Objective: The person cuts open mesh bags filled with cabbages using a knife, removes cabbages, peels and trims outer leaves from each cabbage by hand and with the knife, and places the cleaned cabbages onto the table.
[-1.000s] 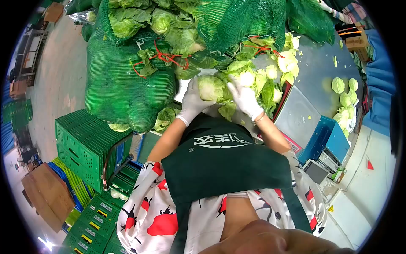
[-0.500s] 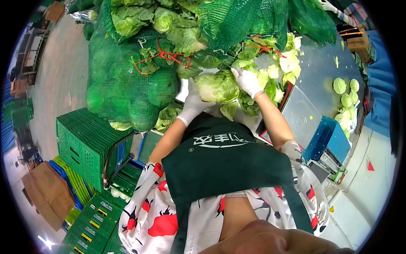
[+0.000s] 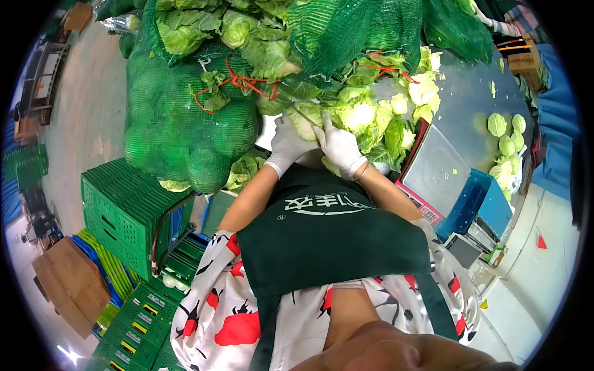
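Note:
My left hand (image 3: 289,143), in a white glove, has its fingers curled round the left side of a small pale green cabbage (image 3: 304,121) just in front of my apron. Close beside it, my right hand (image 3: 341,148), also gloved, closes in on the cabbage's right side with thumb and fingers against it. A thin dark line crosses the cabbage near the right fingers; I cannot make out what it is. Loose cabbage leaves (image 3: 359,117) lie in a heap just beyond my right hand. The underside of the cabbage is hidden by both hands.
Green mesh sacks (image 3: 185,117) of cabbages tied with red string (image 3: 244,80) stand at left and ahead. Green crates (image 3: 124,216) are stacked at lower left. A scale (image 3: 436,164) and blue box (image 3: 473,204) are at right, near several trimmed cabbages (image 3: 507,146). A co-worker's sleeve (image 3: 520,21) shows upper right.
My right hand has come down and left, close to my left hand. The larger leafy cabbage between them now appears smaller and paler, and more leaves show in the heap at right.

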`<state>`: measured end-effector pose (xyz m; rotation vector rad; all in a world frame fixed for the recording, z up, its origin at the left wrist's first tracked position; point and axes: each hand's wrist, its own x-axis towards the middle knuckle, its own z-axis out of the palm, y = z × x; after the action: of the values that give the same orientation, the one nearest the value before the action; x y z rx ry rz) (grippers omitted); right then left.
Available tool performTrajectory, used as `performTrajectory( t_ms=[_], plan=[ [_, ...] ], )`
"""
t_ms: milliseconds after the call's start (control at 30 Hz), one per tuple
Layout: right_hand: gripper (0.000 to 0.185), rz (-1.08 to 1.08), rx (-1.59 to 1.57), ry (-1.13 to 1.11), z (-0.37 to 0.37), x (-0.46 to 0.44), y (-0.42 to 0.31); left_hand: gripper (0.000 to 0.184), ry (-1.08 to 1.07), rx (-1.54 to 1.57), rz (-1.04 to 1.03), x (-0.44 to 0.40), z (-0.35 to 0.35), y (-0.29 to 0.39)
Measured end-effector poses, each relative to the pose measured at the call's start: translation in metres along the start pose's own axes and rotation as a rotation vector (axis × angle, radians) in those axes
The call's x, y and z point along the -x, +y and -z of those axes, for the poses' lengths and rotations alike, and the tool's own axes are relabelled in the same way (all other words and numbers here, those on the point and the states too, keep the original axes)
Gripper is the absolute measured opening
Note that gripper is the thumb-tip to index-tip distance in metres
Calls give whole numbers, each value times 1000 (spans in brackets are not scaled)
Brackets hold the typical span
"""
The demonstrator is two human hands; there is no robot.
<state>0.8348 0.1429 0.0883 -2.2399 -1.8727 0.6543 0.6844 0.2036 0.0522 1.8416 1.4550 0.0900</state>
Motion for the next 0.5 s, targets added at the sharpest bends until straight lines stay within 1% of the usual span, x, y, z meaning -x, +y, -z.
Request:
performTrajectory(
  t_ms=[100, 200, 233, 267, 367, 400, 500],
  plan=[
    [53, 95, 29, 172, -18, -8, 11, 133, -31, -15, -12, -3, 0, -2],
    [44, -161, -107, 203, -19, -33, 41, 130, -41, 11, -38, 2, 2, -2],
    [40, -133, -2, 278, -10, -40, 48, 130, -43, 18, -46, 7, 6, 0],
    [38, -76, -44, 283, -7, -43, 54, 127, -50, 55, -23, 12, 10, 2],
    [34, 39, -185, 333, -15, -40, 60, 124, -26, 179, -127, 10, 7, -25],
    [33, 73, -240, 354, -19, -40, 57, 121, 37, 227, -123, 15, 8, -34],
    [33, 69, -314, 241, 15, -8, 13, 127, 93, 121, -67, 33, 18, -47]
  ],
)
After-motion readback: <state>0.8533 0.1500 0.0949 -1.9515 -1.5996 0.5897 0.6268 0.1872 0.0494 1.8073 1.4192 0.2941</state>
